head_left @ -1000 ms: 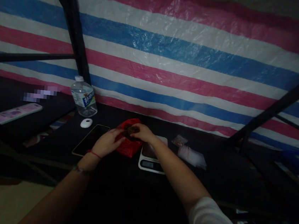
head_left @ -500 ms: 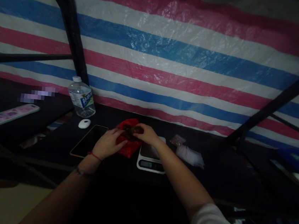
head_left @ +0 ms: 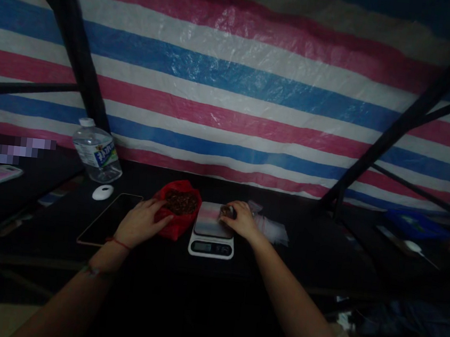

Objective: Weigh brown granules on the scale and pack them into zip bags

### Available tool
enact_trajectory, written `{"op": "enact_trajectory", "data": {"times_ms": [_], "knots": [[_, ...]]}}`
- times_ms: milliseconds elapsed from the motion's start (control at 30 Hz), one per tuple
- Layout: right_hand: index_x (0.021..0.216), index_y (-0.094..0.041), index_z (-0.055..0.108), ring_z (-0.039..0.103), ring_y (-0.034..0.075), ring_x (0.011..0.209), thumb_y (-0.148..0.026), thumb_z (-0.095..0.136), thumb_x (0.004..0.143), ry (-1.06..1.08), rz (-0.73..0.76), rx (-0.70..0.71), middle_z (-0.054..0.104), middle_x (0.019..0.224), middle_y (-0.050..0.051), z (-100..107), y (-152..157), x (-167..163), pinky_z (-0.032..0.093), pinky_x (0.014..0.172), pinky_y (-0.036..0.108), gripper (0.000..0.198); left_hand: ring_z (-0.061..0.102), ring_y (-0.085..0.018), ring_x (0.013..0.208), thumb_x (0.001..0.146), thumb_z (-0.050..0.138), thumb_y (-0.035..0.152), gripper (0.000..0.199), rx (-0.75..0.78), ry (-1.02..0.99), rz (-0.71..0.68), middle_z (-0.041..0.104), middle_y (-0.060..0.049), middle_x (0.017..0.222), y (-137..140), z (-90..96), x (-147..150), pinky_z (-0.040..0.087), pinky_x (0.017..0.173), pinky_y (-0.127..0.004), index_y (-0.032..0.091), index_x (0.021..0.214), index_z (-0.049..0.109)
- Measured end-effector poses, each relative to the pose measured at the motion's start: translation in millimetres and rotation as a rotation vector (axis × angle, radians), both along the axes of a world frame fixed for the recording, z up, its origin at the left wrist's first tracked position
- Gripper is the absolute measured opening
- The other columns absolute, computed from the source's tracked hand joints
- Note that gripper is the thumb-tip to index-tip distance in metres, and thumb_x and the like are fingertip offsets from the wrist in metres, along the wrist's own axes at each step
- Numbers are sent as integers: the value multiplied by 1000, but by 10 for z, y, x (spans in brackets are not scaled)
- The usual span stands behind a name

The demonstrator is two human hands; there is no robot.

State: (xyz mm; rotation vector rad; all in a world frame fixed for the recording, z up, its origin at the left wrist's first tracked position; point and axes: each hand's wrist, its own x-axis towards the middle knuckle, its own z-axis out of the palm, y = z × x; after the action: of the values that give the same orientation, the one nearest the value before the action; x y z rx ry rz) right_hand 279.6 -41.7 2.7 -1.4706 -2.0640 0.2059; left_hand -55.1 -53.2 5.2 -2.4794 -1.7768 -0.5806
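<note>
On the dark tabletop an upright red plastic bag (head_left: pixel 176 226) gapes at the top, full of small brown bits (head_left: pixel 182 202). My left hand (head_left: pixel 141 223) grips its left side, fingers by the rim and thumb against the front. To the right of the bag is a white digital kitchen scale (head_left: pixel 212 237) with a shiny plate and a display I cannot read. Over the right part of that plate, my right hand (head_left: pixel 242 221) is closed around a small clear packet of brown bits (head_left: pixel 226 212). Whether the packet touches the plate I cannot tell.
Clear plastic bags (head_left: pixel 274 231) lie right of the scale, partly behind my right hand. Left of the red bag are a dark tablet (head_left: pixel 102 220), a white mouse (head_left: pixel 102 192) and a plastic bottle (head_left: pixel 97 152). Black frame posts (head_left: pixel 81 62) stand before a striped sheet (head_left: pixel 223 109).
My right hand has moved right, from the mouth of the red bag to above the scale, with the packet in it. My left hand stays at the bag. The view has shifted right.
</note>
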Motion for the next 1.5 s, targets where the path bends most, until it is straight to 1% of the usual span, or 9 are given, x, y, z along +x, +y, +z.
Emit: {"op": "enact_trajectory", "data": {"times_ms": [100,333,500,700,833,967,1133,1300,1500], "knots": [[127,-20,50,46,25,117,-43,66,73,8,-75,-4,56,124,10,50,-96,178,35,98,41,60,54,-30,111,83,42,60,61,29,8,3,58,-14,122,-15,3,-19,42,97,-42,15,121,58],[131,-20,49,38,28,127,-29,57,78,-273,-352,-189,48,136,12,-34,-556,966,31,101,42,55,53,-30,110,83,45,57,55,174,-3,13,56,-15,122,-35,52,-25,42,97,-44,15,116,59],[116,-16,61,56,25,108,-21,49,84,-354,-384,-269,62,116,13,-143,-715,1091,39,92,34,34,52,-30,112,83,49,44,37,327,-80,-87,59,-12,118,-106,94,116,40,99,-46,17,105,64],[93,-17,69,64,20,90,-23,46,87,-226,-360,-273,69,95,11,-59,-709,1135,44,83,28,25,53,-26,111,84,50,30,24,353,-145,-283,63,-8,113,-320,217,377,41,99,-45,21,100,65],[96,-15,70,63,21,94,-22,41,89,-26,-356,-87,69,99,12,105,-721,1188,44,88,31,30,55,-25,107,84,52,28,21,324,-165,-360,65,-7,108,-424,257,528,43,96,-44,22,99,66],[97,-17,69,62,21,95,-26,46,88,198,-169,101,69,99,9,377,-739,903,45,88,34,26,56,-22,104,86,50,26,22,249,-181,-490,63,-8,109,-502,357,746,47,92,-39,20,103,63],[93,-21,69,63,18,89,-24,52,87,315,125,66,69,93,5,652,-756,190,47,82,32,18,55,-21,105,88,50,25,31,273,-237,-570,60,-9,113,-541,510,1027,48,90,-36,22,119,57],[91,-23,71,63,17,84,-21,54,86,329,230,14,70,89,4,627,-841,-266,48,78,30,18,57,-19,95,89,49,23,25,286,-243,-553,61,-8,102,-511,541,1074,49,83,-33,21,112,60],[87,-24,72,63,17,81,-23,53,86,401,224,-49,70,86,4,489,-906,-388,49,76,30,19,57,-18,82,88,51,25,14,160,-191,-546,62,-6,83,-531,500,971,46,73,-31,19,83,63]]}}
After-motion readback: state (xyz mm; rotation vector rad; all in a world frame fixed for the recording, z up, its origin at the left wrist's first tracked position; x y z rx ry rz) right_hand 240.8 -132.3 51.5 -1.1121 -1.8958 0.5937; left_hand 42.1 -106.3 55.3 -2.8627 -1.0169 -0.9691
